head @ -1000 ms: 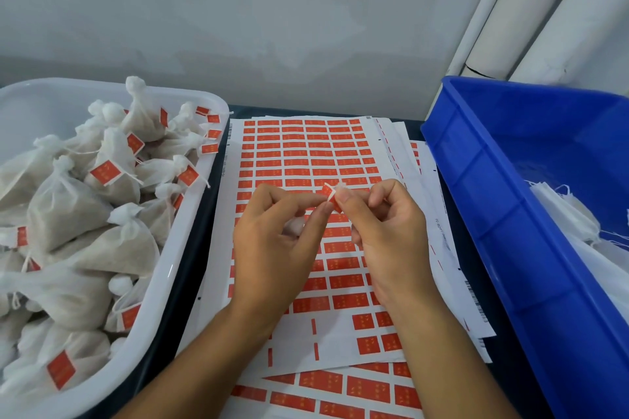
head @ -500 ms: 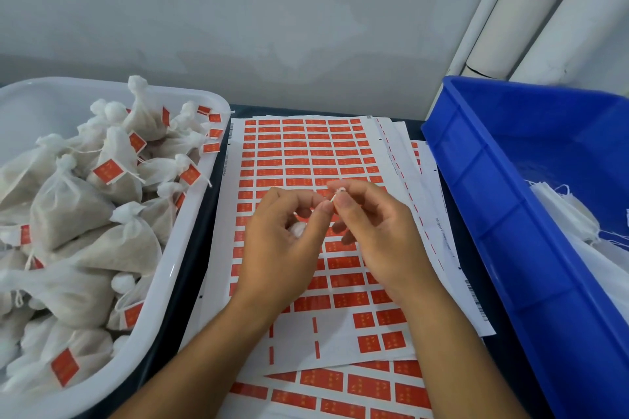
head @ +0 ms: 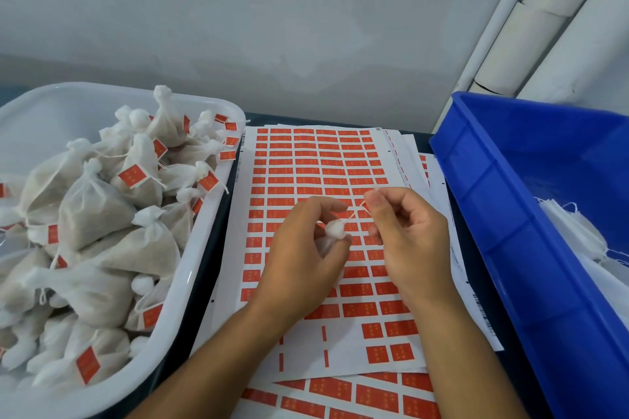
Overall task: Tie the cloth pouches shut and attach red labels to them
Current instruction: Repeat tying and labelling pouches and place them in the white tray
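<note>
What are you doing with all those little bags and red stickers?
A person is tying up small cloth pouches. The left hand holds the gathered top of one pouch, while the right hand pinches its string and pulls it out to the side. Under the hands lie sheets of red labels. The white tub on the left holds a pile of finished pouches with red labels already on. The blue bin on the right holds white cloth.

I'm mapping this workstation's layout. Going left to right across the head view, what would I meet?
White tub of tied, labelled pouches → left hand holding a small pouch → right hand pinching its string, both over the red label sheets → blue bin.
</note>
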Demonstrator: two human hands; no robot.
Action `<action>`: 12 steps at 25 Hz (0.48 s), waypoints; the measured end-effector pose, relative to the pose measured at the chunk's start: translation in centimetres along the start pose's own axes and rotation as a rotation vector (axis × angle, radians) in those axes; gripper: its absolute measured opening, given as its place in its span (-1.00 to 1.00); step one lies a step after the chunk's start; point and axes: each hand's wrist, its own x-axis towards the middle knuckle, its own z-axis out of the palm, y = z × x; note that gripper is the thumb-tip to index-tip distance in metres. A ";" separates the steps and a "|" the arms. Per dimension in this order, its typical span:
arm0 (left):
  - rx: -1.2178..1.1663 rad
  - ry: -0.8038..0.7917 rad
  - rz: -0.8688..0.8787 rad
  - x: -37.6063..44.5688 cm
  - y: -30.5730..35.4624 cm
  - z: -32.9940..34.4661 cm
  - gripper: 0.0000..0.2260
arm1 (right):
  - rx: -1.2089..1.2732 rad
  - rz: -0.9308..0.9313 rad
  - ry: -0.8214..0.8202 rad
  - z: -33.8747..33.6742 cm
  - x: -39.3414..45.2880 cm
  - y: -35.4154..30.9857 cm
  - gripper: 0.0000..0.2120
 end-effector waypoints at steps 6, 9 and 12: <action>0.041 0.012 -0.015 0.4 -0.8 -0.1 -0.89 | 0.042 -0.010 -0.002 0.7 0.4 -0.6 -0.84; 0.039 0.018 -0.060 0.4 -0.9 0.0 -0.91 | 0.057 -0.047 -0.005 1.7 0.6 -1.7 -0.81; -0.153 0.105 -0.109 0.3 -0.4 -0.1 -0.78 | 0.108 -0.105 -0.019 2.9 1.1 -4.1 -0.80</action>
